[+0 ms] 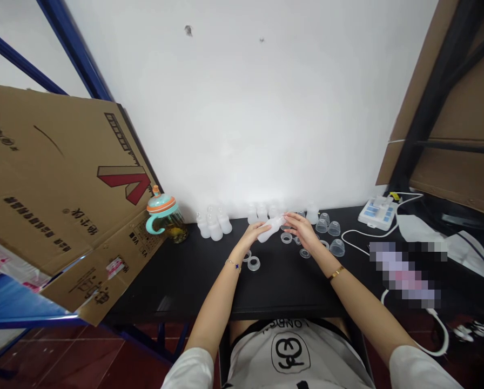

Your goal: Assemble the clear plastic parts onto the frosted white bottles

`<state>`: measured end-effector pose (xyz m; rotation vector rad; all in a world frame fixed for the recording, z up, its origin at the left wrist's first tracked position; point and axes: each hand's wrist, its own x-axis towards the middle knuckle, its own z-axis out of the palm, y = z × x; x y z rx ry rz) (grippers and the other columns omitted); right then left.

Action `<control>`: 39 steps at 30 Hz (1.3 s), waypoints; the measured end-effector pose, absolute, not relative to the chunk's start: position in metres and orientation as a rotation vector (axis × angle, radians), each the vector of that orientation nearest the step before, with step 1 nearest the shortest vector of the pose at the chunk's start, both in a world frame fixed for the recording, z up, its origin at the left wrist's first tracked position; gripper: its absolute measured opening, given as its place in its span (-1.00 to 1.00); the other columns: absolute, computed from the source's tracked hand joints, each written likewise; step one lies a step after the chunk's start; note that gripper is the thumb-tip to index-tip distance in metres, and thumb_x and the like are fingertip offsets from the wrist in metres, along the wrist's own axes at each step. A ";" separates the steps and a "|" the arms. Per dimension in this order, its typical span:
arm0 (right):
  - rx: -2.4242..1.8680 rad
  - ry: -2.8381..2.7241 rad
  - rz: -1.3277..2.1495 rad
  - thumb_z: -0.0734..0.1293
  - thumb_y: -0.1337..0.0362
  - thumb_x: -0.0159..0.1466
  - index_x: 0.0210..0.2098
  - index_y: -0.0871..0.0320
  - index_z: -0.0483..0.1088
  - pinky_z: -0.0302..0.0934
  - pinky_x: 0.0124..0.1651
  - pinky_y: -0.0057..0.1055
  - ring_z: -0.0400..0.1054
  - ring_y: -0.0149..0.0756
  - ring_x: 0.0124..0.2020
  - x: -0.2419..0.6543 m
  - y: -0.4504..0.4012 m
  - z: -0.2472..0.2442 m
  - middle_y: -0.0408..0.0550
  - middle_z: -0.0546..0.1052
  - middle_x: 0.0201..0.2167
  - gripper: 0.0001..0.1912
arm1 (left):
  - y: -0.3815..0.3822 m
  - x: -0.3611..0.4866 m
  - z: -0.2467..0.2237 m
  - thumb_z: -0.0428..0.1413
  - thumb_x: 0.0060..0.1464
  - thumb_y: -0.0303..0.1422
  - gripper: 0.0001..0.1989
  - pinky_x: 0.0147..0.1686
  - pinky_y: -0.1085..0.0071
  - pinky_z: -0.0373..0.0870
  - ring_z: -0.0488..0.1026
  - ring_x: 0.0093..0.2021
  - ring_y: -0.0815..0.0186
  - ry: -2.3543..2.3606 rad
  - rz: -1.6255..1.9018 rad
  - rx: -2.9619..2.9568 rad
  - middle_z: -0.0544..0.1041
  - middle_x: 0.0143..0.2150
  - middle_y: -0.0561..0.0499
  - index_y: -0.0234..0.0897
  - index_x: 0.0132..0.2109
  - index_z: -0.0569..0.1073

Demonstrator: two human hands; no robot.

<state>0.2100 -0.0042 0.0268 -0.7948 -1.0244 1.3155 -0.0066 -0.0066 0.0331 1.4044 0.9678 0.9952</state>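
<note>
A white baby bottle lies tilted between my hands above the black table, its top end to the right. My left hand is closed around its lower body. At the top end, the fingers of my right hand pinch the neck; what small part sits under them is hidden. Below the bottle lie screw rings, and another ring is beside my right hand. Clear dome caps stand to the right of that hand. Bottles with clear teats stand in a group to the left.
More white bottles line the wall behind my hands. At the left are a teal and orange jug and a large cardboard box. A white power strip, its cable and a pixelated item occupy the right side.
</note>
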 end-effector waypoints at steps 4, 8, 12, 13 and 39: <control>-0.809 -1.035 1.310 0.55 0.14 0.10 -0.18 0.11 0.59 0.48 -0.30 -0.44 0.55 -0.24 -0.21 0.211 -0.003 0.025 0.01 0.64 -0.12 -0.69 | -0.007 -0.007 0.032 0.33 -0.01 -0.03 -0.48 -0.30 0.40 0.24 0.44 -0.34 0.29 0.964 0.990 1.417 0.58 -0.31 -0.06 -0.37 -0.06 0.62; -0.826 -1.041 1.296 0.55 0.14 0.10 -0.18 0.11 0.59 0.48 -0.31 -0.44 0.54 -0.23 -0.20 0.211 -0.002 0.025 0.02 0.63 -0.12 -0.69 | -0.007 -0.007 0.032 0.32 -0.01 -0.03 -0.49 -0.31 0.40 0.25 0.44 -0.34 0.29 0.972 0.993 1.417 0.58 -0.32 -0.05 -0.38 -0.07 0.63; -0.826 -1.047 1.294 0.56 0.13 0.09 -0.17 0.11 0.60 0.49 -0.31 -0.44 0.53 -0.24 -0.20 0.211 -0.002 0.025 0.01 0.63 -0.13 -0.67 | -0.006 -0.007 0.031 0.32 -0.01 -0.03 -0.49 -0.30 0.39 0.28 0.42 -0.35 0.30 0.969 0.993 1.407 0.56 -0.34 -0.04 -0.37 -0.08 0.62; -0.824 -1.046 1.293 0.56 0.13 0.08 -0.18 0.11 0.60 0.49 -0.31 -0.45 0.53 -0.24 -0.21 0.211 -0.003 0.026 0.00 0.63 -0.13 -0.66 | -0.006 -0.007 0.031 0.33 -0.01 -0.02 -0.49 -0.29 0.39 0.29 0.42 -0.35 0.31 0.970 0.992 1.404 0.56 -0.33 -0.04 -0.37 -0.07 0.62; -0.811 -1.047 1.287 0.55 0.14 0.09 -0.19 0.10 0.60 0.49 -0.31 -0.45 0.53 -0.23 -0.20 0.210 -0.003 0.026 0.01 0.64 -0.13 -0.69 | -0.010 -0.005 0.035 0.34 -0.02 -0.03 -0.51 -0.31 0.40 0.29 0.45 -0.35 0.29 0.961 0.984 1.360 0.57 -0.33 -0.06 -0.37 -0.11 0.61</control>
